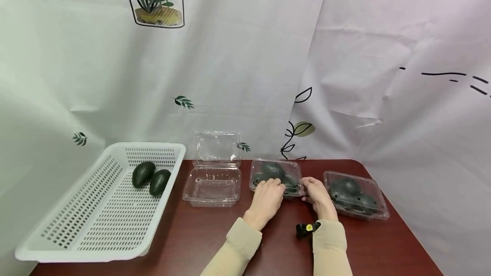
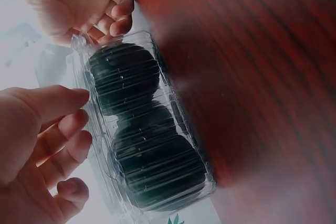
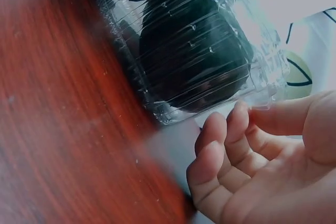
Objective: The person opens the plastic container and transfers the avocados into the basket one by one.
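A clear plastic clamshell box (image 1: 293, 168) with dark green avocados (image 2: 157, 166) inside stands at the middle of the table, its lid down. At its front edge is my left hand (image 1: 267, 199), fingers bent loosely over the lid. In the left wrist view, that thumb and those fingertips lie right beside the rim without gripping it. My right hand (image 1: 318, 195) is at the box's right end. The right wrist view shows its thumb and index finger pinching the rim at the corner, the other fingers curled below.
An open clamshell box (image 1: 212, 186) stands to the left, its lid raised. A white perforated basket (image 1: 103, 225) at far left holds two avocados (image 1: 143, 173). Another filled, lidded clamshell box (image 1: 377, 195) sits by the table's right edge. A printed curtain (image 1: 245, 76) hangs behind.
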Demonstrator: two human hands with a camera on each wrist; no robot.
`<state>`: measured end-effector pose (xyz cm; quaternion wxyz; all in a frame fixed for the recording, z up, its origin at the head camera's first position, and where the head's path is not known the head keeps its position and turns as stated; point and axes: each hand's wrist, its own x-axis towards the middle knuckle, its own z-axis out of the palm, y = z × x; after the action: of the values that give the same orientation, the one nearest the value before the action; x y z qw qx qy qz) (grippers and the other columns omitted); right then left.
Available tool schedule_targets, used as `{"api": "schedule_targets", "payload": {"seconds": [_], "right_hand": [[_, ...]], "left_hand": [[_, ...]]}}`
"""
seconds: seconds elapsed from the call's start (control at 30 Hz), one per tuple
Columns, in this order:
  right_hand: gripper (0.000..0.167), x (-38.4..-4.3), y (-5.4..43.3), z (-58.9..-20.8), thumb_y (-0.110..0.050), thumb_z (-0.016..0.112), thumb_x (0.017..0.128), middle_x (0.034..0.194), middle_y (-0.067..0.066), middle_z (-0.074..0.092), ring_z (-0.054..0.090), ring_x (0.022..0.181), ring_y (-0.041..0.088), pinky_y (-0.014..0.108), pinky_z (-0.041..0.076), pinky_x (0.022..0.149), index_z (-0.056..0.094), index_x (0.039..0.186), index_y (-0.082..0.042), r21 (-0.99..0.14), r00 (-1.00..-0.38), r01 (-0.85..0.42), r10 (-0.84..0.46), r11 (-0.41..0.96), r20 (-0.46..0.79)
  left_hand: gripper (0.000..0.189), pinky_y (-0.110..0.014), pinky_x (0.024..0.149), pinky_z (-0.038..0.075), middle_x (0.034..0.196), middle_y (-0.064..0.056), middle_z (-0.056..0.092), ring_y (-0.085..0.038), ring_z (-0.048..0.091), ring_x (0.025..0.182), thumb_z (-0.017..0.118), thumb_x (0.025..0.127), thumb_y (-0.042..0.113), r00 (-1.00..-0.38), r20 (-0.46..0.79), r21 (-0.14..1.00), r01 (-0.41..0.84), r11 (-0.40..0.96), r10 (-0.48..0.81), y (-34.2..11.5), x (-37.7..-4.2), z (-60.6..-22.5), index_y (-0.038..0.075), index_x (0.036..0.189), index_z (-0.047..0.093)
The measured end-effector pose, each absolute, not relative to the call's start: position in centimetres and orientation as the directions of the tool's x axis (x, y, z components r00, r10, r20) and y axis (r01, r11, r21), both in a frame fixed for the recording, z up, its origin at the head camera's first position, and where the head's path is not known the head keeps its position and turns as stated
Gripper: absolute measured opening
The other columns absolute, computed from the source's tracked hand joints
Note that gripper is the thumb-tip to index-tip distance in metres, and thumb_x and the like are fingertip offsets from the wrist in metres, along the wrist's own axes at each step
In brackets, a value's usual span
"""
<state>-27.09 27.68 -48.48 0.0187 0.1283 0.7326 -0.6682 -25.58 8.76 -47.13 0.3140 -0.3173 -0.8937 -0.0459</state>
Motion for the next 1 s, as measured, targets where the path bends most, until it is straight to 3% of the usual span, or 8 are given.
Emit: {"api": "schedule_targets", "payload": {"seconds": [0.27,0.6,0.8,1.0], "right_hand": [[0.021,-27.3,28.0,-48.9,-0.015,0.041,0.106,0.079,0.006,0.054,0.053,0.067,0.016,0.028,0.048,0.059,0.053,0.111,0.002,-0.977,-0.969,0.214,0.123,-0.005,-0.213],[0.02,-27.4,28.6,-49.5,-0.01,0.034,0.106,0.075,0.006,0.051,0.051,0.067,0.017,0.028,0.046,0.06,0.049,0.099,0.0,-0.986,-0.986,0.169,-0.002,0.003,-0.169],[0.022,-27.6,28.5,-49.6,-0.01,0.036,0.106,0.071,0.006,0.05,0.054,0.064,0.016,0.026,0.047,0.057,0.049,0.089,-0.004,-0.987,-0.988,0.154,-0.04,-0.036,-0.152],[0.021,-27.5,28.5,-49.7,-0.007,0.036,0.105,0.073,0.003,0.051,0.051,0.064,0.012,0.024,0.046,0.059,0.051,0.091,-0.005,-0.993,-0.984,0.118,-0.135,-0.033,-0.112]], "left_hand": [[0.01,-0.03,0.06,0.045,0.083,0.003,0.06,-0.015,0.059,0.076,0.077,0.08,0.013,-0.611,0.563,-0.161,0.579,0.799,0.556,9.2,-25.3,-47.2,0.019,0.087,0.073],[0.019,-0.03,0.057,0.044,0.083,0.001,0.057,-0.017,0.057,0.075,0.081,0.073,0.012,-0.594,0.575,-0.18,0.579,0.795,0.563,9.4,-25.2,-47.3,0.017,0.087,0.068],[0.01,-0.028,0.053,0.046,0.082,0.001,0.057,-0.015,0.056,0.073,0.078,0.081,0.015,-0.6,0.568,-0.19,0.571,0.799,0.564,10.0,-25.0,-47.1,0.018,0.086,0.07],[0.002,-0.024,0.052,0.047,0.081,0.004,0.057,-0.012,0.054,0.074,0.072,0.086,0.025,-0.578,0.498,-0.36,0.54,0.761,0.646,11.7,-24.2,-47.0,0.025,0.087,0.071]]}}
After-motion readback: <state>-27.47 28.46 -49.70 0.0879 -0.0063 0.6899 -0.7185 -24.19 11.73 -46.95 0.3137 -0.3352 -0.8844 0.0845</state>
